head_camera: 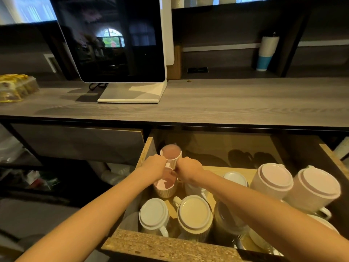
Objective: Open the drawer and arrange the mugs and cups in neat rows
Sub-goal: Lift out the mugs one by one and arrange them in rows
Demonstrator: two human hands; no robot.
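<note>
The drawer (pixel 147 148) stands pulled out below the counter, with several mugs inside. At its back left a ribbed pink mug (pixel 171 152) stands upright, and a second ribbed pink mug (pixel 166 187) sits just in front of it. My left hand (pixel 154 166) and my right hand (pixel 188 170) are both curled between these two mugs; my left grips at the far mug's handle, and what my right holds is hidden. Upside-down mugs fill the front: a white one (pixel 154 214), a cream one (pixel 194 213), and two pale ones (pixel 273 178) (pixel 317 188) at the right.
A glass jar (pixel 228 220) lies under my right forearm. The drawer's back right floor (pixel 236 146) holds no mugs. On the counter (pixel 226 103) stand a screen (pixel 113 38) and snack packets (pixel 15 87); a tumbler (pixel 267 52) sits on the shelf behind.
</note>
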